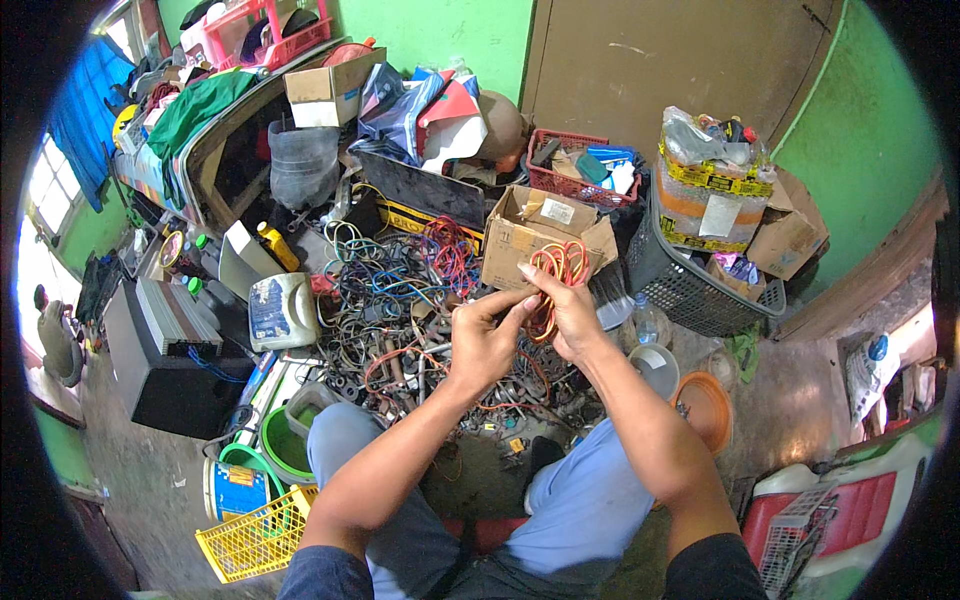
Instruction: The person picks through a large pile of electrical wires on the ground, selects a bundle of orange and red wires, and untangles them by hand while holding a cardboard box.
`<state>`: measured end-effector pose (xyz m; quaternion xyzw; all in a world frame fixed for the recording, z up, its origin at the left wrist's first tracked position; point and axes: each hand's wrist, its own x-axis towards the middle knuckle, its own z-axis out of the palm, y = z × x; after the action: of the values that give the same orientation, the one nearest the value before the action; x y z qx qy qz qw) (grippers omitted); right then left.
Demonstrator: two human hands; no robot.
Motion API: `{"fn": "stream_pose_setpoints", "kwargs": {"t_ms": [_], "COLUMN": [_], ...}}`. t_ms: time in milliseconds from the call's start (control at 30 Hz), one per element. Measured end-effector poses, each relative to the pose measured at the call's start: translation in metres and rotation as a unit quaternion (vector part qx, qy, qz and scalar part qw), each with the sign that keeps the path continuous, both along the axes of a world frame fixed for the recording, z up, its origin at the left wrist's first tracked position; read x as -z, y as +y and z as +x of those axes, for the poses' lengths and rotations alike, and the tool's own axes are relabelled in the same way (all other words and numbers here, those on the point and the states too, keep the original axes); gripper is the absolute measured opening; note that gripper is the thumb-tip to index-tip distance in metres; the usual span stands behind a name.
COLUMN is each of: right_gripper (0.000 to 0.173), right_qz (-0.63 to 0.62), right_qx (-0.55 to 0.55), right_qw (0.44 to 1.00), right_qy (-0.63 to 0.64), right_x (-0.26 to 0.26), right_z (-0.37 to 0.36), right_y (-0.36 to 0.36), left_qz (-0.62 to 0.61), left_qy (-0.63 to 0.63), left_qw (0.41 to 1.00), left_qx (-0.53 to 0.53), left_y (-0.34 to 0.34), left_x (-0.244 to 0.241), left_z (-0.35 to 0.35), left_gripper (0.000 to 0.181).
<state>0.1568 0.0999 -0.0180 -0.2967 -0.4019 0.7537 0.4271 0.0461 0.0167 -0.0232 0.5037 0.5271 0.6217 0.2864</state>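
A bundle of red and yellow electrical wire (559,262), looped into a coil, is held up in front of me by my right hand (576,319). My left hand (487,337) meets it from the left, thumb and forefinger pinched at the coil's edge beside my right thumb. The strand between those fingertips is mostly hidden. Below both hands spreads a heap of loose cables and metal parts (390,300). A tangle of red and blue wires (450,244) lies at its far side. Just behind the coil stands an opened cardboard box (517,240).
A dark perforated basket (705,296) holding a taped package (712,195) stands at right, near an orange bowl (705,412). At left are a white plastic jug (283,311), a black speaker-like box (176,375), a green basin (281,446) and a yellow crate (259,536).
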Motion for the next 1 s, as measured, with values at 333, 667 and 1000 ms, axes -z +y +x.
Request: {"fn": "stream_pose_setpoints", "kwargs": {"t_ms": [333,667,1000], "right_gripper": [0.017,0.017,0.021], "right_qz": [-0.033,-0.116,-0.151], "right_qx": [0.009,0.043,0.038], "right_qw": [0.998,0.977,0.966], "right_qy": [0.055,0.173,0.205], "right_x": [0.001,-0.001,-0.011], "right_z": [0.012,0.018,0.022], "right_y": [0.015,0.025,0.015], "left_qz": [-0.053,-0.138,-0.168], "left_qy": [0.103,0.051,0.084], "left_qw": [0.993,0.987,0.975], "left_qx": [0.002,0.068,0.122], "left_y": [0.008,0.014,0.006], "left_x": [-0.009,0.014,-0.002], "left_z": [-0.005,-0.028,-0.024], "left_gripper": [0.019,0.029,0.031]}}
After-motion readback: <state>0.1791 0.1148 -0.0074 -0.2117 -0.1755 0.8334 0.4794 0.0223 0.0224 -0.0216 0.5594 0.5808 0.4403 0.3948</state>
